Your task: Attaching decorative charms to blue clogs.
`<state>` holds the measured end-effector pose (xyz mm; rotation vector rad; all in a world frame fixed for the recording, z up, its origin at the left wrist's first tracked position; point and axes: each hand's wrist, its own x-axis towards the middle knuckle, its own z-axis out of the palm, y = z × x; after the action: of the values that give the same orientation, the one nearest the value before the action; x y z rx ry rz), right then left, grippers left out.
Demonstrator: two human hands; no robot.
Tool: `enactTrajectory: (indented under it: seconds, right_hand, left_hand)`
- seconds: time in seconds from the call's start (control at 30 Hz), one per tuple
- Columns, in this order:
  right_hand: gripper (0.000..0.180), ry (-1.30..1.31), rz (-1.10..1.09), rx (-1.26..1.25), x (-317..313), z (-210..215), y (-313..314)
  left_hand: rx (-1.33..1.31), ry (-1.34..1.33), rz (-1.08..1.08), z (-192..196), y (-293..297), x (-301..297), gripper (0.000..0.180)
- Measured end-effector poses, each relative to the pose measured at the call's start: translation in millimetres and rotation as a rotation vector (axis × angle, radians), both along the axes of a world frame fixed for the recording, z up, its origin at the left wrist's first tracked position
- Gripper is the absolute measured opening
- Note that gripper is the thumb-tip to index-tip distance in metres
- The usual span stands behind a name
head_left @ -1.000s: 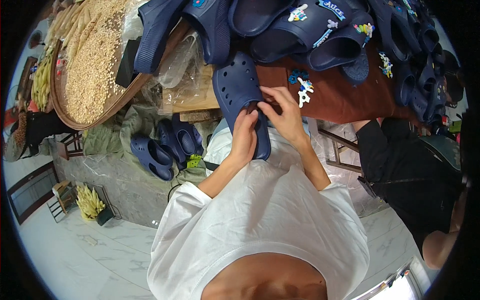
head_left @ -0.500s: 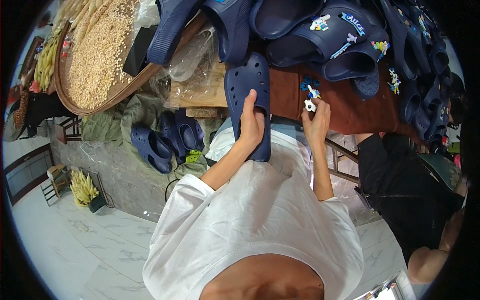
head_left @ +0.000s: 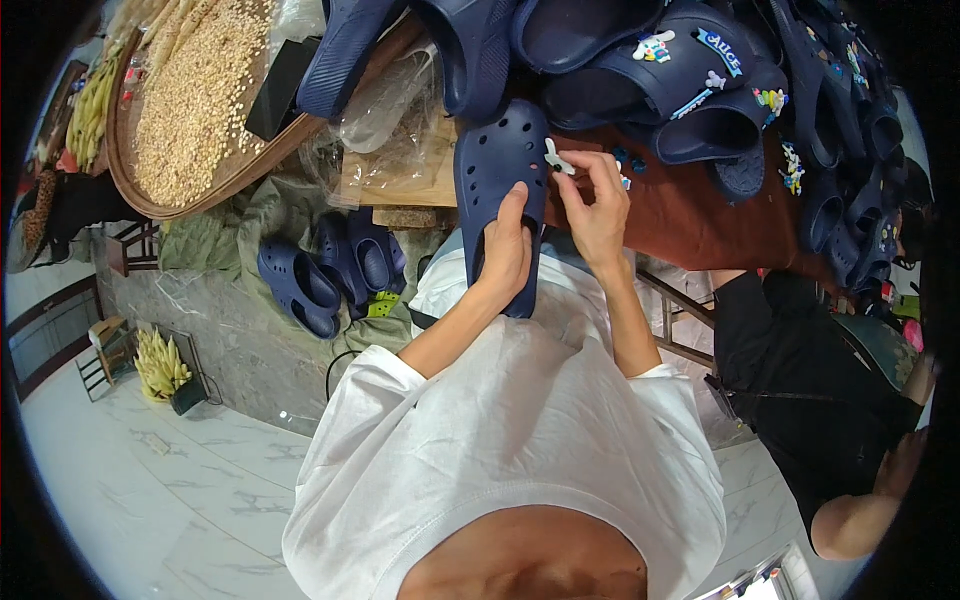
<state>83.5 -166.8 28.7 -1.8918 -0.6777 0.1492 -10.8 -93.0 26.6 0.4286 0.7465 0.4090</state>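
My left hand [head_left: 507, 250] is closed on a navy blue clog [head_left: 497, 165], its thumb on top by the foot opening and the other fingers hidden inside or beneath. Round holes dot the clog's upper, and its toe points away from me. A small white shoe charm [head_left: 556, 157] is pinched in the fingertips of my right hand [head_left: 597, 205], close to the right side of the clog's toe. Behind that hand, more small charms [head_left: 627, 162] in blue and white lie on the brown cloth [head_left: 690, 220], partly hidden.
Many navy clogs [head_left: 690, 75], some with charms, are heaped at the far side and right. To the left are a round tray [head_left: 118, 185] of pale kernels, clear plastic bags [head_left: 385, 120] and clogs [head_left: 300, 290] lower down. A person in black [head_left: 800, 400] sits at right.
My right hand has lifted the white charm off the cloth area and brought it left and away from me to the clog. My left hand still holds the clog almost in place.
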Motion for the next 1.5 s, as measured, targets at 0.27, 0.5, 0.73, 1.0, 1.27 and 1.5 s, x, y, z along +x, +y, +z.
enactTrajectory:
  seconds: [0.27, 0.5, 0.73, 1.0, 1.27, 1.5]
  right_hand:
    - [0.022, -0.171, 0.170, -0.045, -4, 4, 5]
    - [0.021, 0.150, 0.129, -0.027, 6, 2, 7]
    - [0.020, 0.494, 0.212, 0.121, 22, -12, 4]
    - [0.032, 0.764, 0.255, 0.164, 23, -29, -2]
    - [0.033, 0.857, 0.270, 0.070, 29, -28, -5]
    - [0.028, 0.955, 0.298, 0.043, 33, -31, -5]
  left_hand:
    - [0.035, 0.067, 0.005, -9, -5, -1, 0.034]
    - [0.035, 0.054, -0.011, -12, -6, -2, 0.035]
    - [0.025, 0.137, -0.140, -3, -1, -10, 0.029]
    - [0.153, 0.152, -0.091, -14, 2, -17, 0.026]
    - [0.139, 0.190, -0.083, -15, 1, -21, 0.030]
    - [0.169, 0.145, -0.154, -18, 5, -23, 0.032]
